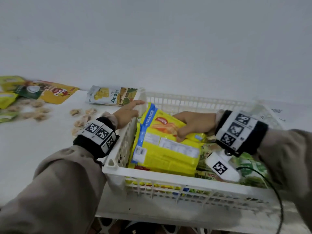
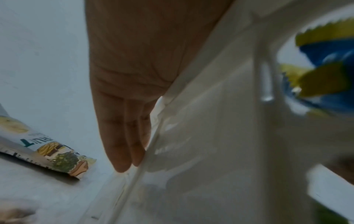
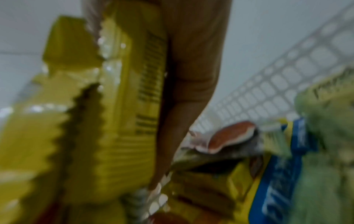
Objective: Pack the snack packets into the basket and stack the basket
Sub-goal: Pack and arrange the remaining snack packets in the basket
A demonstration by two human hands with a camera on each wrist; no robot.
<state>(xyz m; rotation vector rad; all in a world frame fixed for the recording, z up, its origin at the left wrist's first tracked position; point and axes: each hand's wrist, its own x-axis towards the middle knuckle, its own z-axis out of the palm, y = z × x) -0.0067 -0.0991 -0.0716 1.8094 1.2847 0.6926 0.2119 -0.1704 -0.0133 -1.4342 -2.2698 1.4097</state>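
The right hand [image 1: 194,125] has its grip closed on a yellow wafer packet [image 1: 162,122], thumb on the printed front and fingers tucked under it, holding it tilted inside the basket [image 1: 152,178]; the right wrist view is blurred but shows the fingers [image 3: 191,75] lying along the yellow wrapper [image 3: 122,121]. This packet leans over a second yellow packet [image 1: 165,154] that lies label side up with its barcode showing, against the basket's left wall. To the right of these, low in the basket, lie green packets [image 1: 249,168], partly hidden by the right wrist and its white marker block. The left hand [image 1: 126,115] has no grip on anything: its fingers are straight and lie flat along the outside of the basket's left wall, near the far left corner, as the left wrist view confirms with the fingers [image 2: 122,136] together beside the white plastic wall [image 2: 210,121]. The basket is white, with slotted sides, and stands on the white surface [image 1: 42,149] at its near edge. Just beyond the left hand a white fruit chips pouch [image 1: 111,96] lies flat on the surface. Farther left lie an orange-yellow pouch [image 1: 59,93] and several green and yellow packets [image 1: 8,92], blurred, with small pale round snacks [image 1: 33,108] scattered in front of them.
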